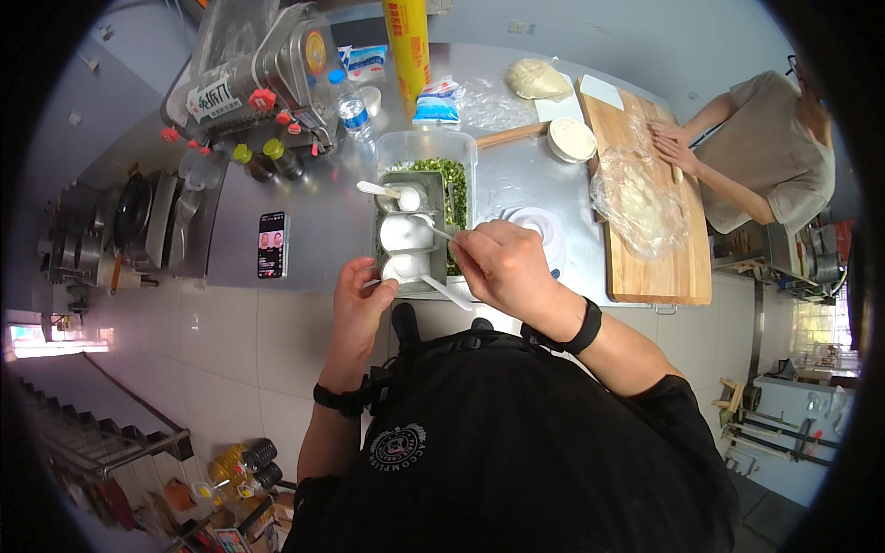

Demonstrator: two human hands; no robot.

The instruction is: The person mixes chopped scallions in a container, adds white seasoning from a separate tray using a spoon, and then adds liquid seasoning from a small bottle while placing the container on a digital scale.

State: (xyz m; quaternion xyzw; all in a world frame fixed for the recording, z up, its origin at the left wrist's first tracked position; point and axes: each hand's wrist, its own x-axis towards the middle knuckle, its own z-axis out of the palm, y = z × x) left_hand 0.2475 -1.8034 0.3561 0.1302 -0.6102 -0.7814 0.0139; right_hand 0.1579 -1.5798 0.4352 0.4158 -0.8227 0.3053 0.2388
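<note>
My left hand (361, 294) grips the near left corner of a grey seasoning box (435, 268), thumb at the near compartment. White powder shows in its compartments. My right hand (508, 266) pinches the handle of a small white spoon (441, 231), whose bowl end is at the middle compartment. A second white spoon (448, 292) leans out of the near compartment, and a third spoon (379, 189) rests in the far one. Beneath the box is a clear plastic tub (425, 145) holding chopped greens (456, 186). A white kitchen scale (543, 225) sits just beyond my right hand, partly hidden by it.
A co-worker's hands (674, 145) work on a wooden board (657, 276) with plastic-covered dough (639, 200). A phone (272, 245), seasoning bottles (283, 159), a water bottle (352, 110), a metal machine (276, 90) and a lidded white bowl (572, 138) stand on the steel table (325, 228).
</note>
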